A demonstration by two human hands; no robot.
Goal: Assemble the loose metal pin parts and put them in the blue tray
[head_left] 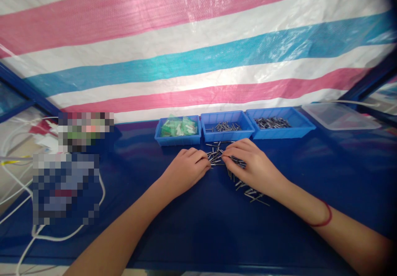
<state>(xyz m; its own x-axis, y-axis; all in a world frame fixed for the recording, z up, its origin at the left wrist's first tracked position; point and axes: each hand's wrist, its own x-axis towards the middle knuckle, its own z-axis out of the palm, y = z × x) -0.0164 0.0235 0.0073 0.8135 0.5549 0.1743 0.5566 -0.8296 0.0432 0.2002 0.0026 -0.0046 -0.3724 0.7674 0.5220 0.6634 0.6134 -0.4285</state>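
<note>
A loose pile of thin metal pins that look like pop rivets point(254, 195) lies on the blue table, partly hidden under my right hand. At the pile's left side, my left hand point(189, 167) has its fingers curled together, with rivets sticking out at the fingertips. My right hand point(252, 162) reaches over the pile, thumb and forefinger pinched on a rivet near the left fingertips. Just behind the hands stand three blue bins: the left bin point(178, 140) holds small green-and-clear plastic bags, the middle bin point(228, 135) some rivets, the right bin point(283, 133) more metal pins.
A clear plastic lid point(341, 117) lies at the back right of the blue table point(201, 234). White cables point(104, 189) and blurred-out items are at the left. A striped plastic sheet point(192, 65) hangs behind the bins, between blue frame posts.
</note>
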